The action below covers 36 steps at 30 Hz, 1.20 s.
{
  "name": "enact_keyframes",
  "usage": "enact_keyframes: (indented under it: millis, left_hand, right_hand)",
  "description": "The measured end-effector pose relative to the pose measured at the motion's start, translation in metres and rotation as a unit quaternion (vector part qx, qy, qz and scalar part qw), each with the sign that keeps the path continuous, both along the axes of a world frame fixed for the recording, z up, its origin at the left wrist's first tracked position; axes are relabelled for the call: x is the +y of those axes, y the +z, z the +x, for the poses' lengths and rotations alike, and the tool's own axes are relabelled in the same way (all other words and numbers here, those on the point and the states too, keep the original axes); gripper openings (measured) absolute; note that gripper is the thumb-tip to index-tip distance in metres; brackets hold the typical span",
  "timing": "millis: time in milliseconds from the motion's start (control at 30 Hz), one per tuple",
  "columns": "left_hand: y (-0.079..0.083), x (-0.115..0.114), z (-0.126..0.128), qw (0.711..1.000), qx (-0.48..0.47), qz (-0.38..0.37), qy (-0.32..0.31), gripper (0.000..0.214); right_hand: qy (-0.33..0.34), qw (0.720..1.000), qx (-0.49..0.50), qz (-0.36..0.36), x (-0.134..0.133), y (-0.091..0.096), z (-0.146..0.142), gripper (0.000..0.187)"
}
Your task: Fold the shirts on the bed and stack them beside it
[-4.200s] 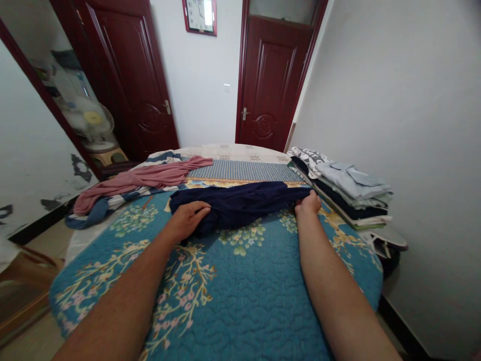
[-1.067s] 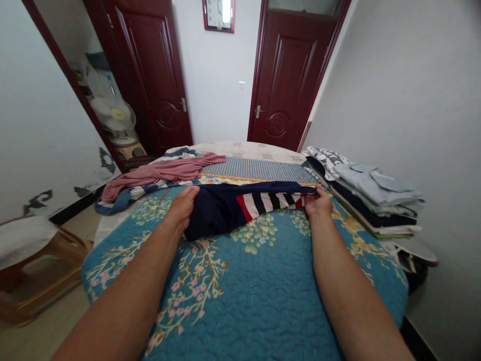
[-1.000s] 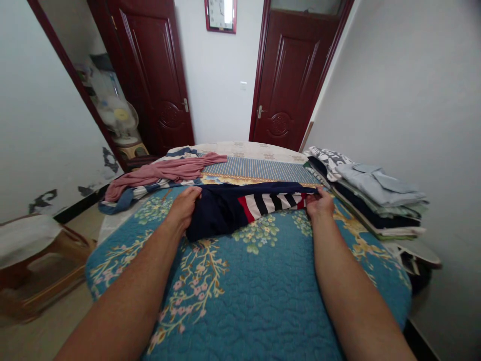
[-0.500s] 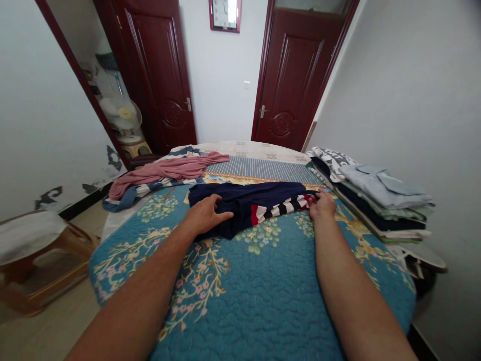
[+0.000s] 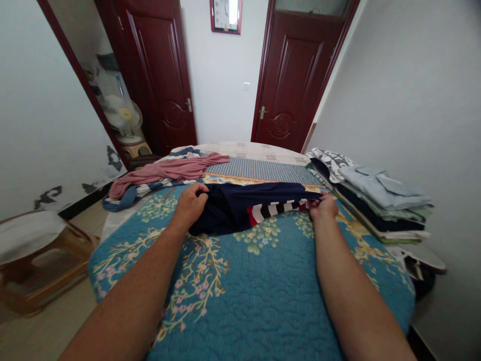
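A navy garment (image 5: 259, 193) with a red, white and black striped band along its near edge lies stretched sideways across the quilted cover. Whether it is a shirt or trousers I cannot tell. At its left end my left hand (image 5: 191, 205) is closed, pinching the dark cloth between thumb and fingers. My right hand (image 5: 323, 205) grips the narrow right end, where the striped band tapers off. Between the hands the cloth hangs fairly taut, its lower left part sagging onto the cover.
The teal floral quilted cover (image 5: 263, 291) drapes a rounded table. Pink and striped clothes (image 5: 161, 173) lie loosely at the back left. On the right stands a stack of folded clothes (image 5: 391, 200). A wooden stool (image 5: 41, 255) is at the left, with another seat (image 5: 424, 263) low on the right.
My left hand has gone from resting open on the cloth to gripping its left end, slightly farther left and up. The garment's left part is spread flatter. My right hand keeps its hold.
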<state>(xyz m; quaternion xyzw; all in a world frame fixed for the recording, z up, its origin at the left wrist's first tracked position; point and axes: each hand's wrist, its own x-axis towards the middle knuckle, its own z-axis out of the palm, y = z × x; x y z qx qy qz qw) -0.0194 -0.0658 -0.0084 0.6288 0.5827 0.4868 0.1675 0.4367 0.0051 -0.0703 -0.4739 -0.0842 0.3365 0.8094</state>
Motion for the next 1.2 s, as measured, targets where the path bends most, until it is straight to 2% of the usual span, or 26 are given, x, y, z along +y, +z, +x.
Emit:
enact_keyframes:
  millis: [100,233,333,467,600,733,833,933,1000,1067,1133,1200]
  left_hand:
    - [-0.001,0.001,-0.002,0.998,-0.067,-0.009,-0.001,0.016]
    - [-0.009,0.006,-0.001,0.997,-0.082,-0.011,-0.002,0.016]
    - [-0.013,0.009,0.000,0.998,-0.046,-0.008,-0.038,0.020]
    - [-0.017,0.009,-0.001,0.996,0.047,-0.009,-0.079,0.036]
    - [-0.020,0.009,-0.011,0.990,0.129,0.022,-0.058,0.047]
    - [-0.020,0.013,-0.023,0.990,0.131,0.046,-0.020,0.051]
    - [-0.016,0.012,-0.022,0.996,0.087,0.022,-0.011,0.049]
    - [-0.008,0.008,-0.014,0.997,-0.048,-0.031,-0.043,0.043]
    - [-0.002,0.003,-0.011,0.975,-0.188,-0.060,-0.103,0.041]
    - [0.002,-0.002,-0.011,0.931,-0.300,-0.092,-0.188,0.044]
    - [0.005,-0.007,-0.015,0.895,-0.331,-0.141,-0.264,0.046]
    - [0.006,-0.009,-0.021,0.887,-0.295,-0.191,-0.299,0.047]
  right_hand:
    - [0.008,1.000,0.003,0.002,0.000,0.000,-0.001,0.022]
    - [0.015,1.000,0.007,0.005,0.000,0.001,-0.003,0.023]
    - [0.013,1.000,0.010,0.006,0.000,0.001,-0.004,0.024]
    - [0.008,1.000,0.015,0.004,-0.001,0.002,-0.004,0.025]
    - [0.012,1.000,0.019,0.001,-0.001,0.003,-0.003,0.024]
    - [0.016,1.000,0.023,-0.002,-0.001,0.003,-0.003,0.025]
    - [0.017,1.000,0.025,-0.006,-0.001,0.003,-0.002,0.025]
    - [0.021,0.999,0.028,-0.010,-0.002,0.003,-0.002,0.026]
    - [0.021,0.999,0.028,-0.012,-0.003,0.004,-0.002,0.026]
    - [0.014,0.999,0.026,-0.015,-0.004,0.004,-0.001,0.026]
    - [0.001,1.000,0.023,-0.021,-0.005,0.005,0.000,0.025]
    - [-0.010,0.999,0.017,-0.029,-0.005,0.006,0.002,0.022]
